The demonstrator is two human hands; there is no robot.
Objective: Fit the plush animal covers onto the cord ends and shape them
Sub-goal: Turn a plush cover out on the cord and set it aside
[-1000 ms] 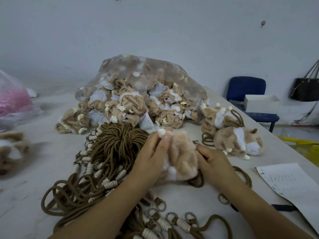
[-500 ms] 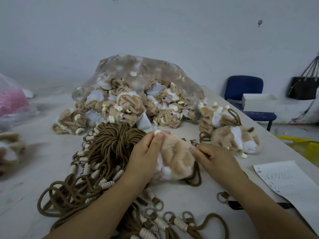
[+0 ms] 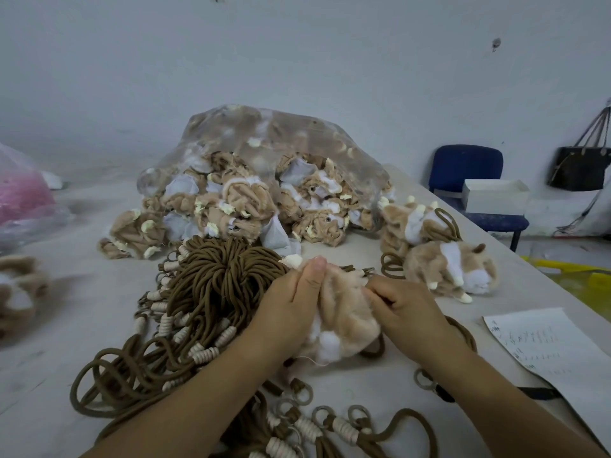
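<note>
Dim, even, cool light is falling; soft shadows are lying beside the cords [image 3: 224,282]. Frame edges are bowing; left margin is blurring.

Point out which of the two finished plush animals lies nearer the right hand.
The front plush animal, with the white snout showing; the rear plush animal lies behind it, beside the bag.

Pale table [image 3: 66,342] — cord bundle [image 3: 218,282], cover bag [image 3: 264,166], finished plush [image 3: 453,269], paper [image 3: 542,345].
</note>
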